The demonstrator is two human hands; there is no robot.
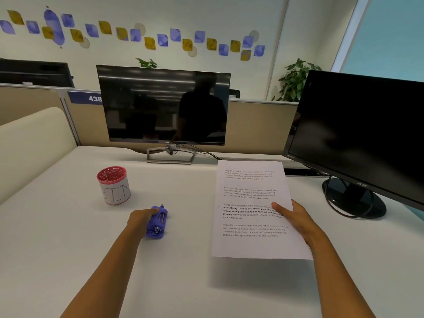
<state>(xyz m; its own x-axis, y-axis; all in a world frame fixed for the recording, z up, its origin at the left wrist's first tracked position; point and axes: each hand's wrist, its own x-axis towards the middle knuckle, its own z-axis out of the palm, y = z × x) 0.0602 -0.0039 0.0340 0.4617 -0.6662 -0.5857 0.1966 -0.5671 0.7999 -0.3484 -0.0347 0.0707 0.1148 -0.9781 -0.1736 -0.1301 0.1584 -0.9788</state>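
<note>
My right hand [296,218] holds a printed sheet of paper [250,196] by its right edge, thumb on top, lifted a little above the white desk [68,237]. Two small punched holes show along the sheet's left edge. My left hand [141,220] grips a small blue hole punch [157,222] that sits on the desk left of the paper. A red-rimmed cup labelled "BIN" [114,185] stands behind the punch, to its left.
A Dell monitor [164,106] stands at the back centre on its stand with a cable trailing right. A second black monitor [362,136] with a round base is at the right. Beige partitions close the desk behind and left.
</note>
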